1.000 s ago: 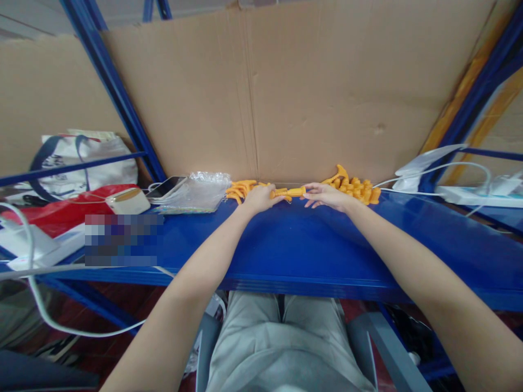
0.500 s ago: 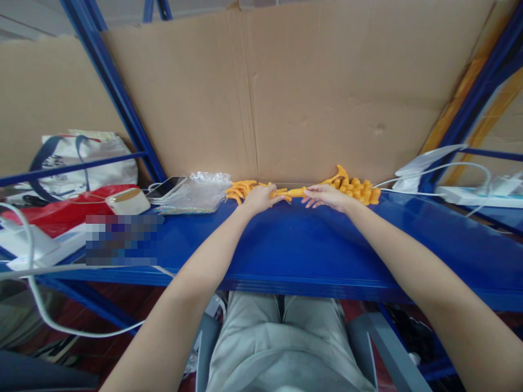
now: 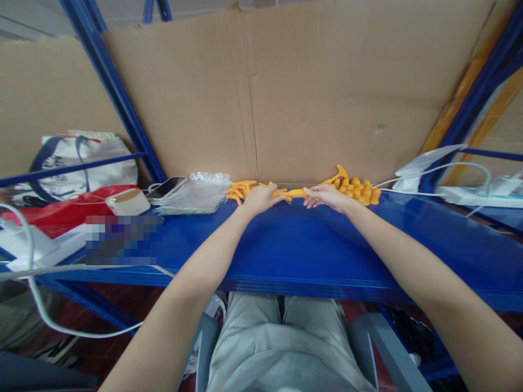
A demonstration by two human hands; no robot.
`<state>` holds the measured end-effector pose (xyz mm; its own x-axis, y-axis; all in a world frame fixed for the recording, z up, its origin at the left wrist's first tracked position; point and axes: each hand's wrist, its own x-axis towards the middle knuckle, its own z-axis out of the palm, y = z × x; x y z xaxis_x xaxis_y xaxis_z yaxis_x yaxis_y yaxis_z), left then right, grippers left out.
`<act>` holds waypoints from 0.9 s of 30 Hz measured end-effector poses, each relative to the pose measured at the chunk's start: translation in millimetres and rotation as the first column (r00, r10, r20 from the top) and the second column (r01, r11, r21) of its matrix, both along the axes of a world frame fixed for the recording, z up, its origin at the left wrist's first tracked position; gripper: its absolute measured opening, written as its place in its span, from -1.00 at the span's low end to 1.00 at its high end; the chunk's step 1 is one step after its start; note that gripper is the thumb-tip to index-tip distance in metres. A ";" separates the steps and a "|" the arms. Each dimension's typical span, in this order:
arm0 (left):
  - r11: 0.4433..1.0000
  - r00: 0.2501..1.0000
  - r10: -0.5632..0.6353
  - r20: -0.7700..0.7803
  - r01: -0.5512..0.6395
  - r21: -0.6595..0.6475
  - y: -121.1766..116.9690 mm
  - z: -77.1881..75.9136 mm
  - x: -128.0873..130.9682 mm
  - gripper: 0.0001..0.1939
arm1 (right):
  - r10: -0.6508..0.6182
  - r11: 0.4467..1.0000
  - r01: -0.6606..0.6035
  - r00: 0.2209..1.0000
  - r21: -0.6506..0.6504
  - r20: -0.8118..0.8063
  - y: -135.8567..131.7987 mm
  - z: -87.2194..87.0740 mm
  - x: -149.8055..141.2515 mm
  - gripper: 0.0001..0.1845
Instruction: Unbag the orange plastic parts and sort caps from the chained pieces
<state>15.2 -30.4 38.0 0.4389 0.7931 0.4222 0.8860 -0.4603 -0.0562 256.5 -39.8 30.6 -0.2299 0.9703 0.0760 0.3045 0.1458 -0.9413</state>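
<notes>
Near the back of the blue tabletop, my two hands meet over a slender orange-yellow plastic piece. My left hand is closed round its left part, which the fingers mostly hide. At the right end, my right hand pinches the tip between thumb and fingers. A small metal bit hangs under the piece by my left fingertips. Left of my left hand lies a pile of curved orange pieces. Beyond my right hand, several stubby orange pieces are heaped beside a hooked orange piece.
A cardboard sheet stands behind the table. To the left are clear plastic bags, a phone, a white-and-tan box, a red bag and a power strip. White cables and another power strip lie right.
My right fingers have curled and shifted slightly at the end of the orange piece, which has turned a little. My left hand and the piles stay where they were.
</notes>
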 end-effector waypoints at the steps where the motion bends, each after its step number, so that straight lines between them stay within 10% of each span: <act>1: 1.000 1.000 0.000 -0.006 0.000 0.001 -0.8 0.4 0.3 -0.56 | 0.004 1.000 -0.004 1.000 -0.003 -0.006 -0.1 0.1 0.3 -0.66; 19: 1.000 0.999 0.004 -0.051 -0.003 0.027 -8.1 6.3 3.2 -0.57 | 0.019 0.999 -0.017 0.998 -0.040 0.060 2.9 -1.1 0.9 -0.55; 23: 1.000 0.999 -0.002 -0.042 0.003 0.022 -9.4 5.6 5.5 -0.55 | -0.078 0.974 0.001 0.942 0.229 0.326 6.0 -1.9 -2.0 -0.62; 27: 1.000 0.998 -0.029 -0.063 0.029 0.006 -13.8 5.9 10.9 -0.57 | -0.237 0.814 -0.116 0.828 0.570 0.508 0.4 -4.3 -15.6 -0.64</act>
<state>26.1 -44.3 43.8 0.4874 0.7769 0.3985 0.8669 -0.4852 -0.1143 240.9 -39.4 26.3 -0.3448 0.8036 0.4851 0.7515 0.5460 -0.3704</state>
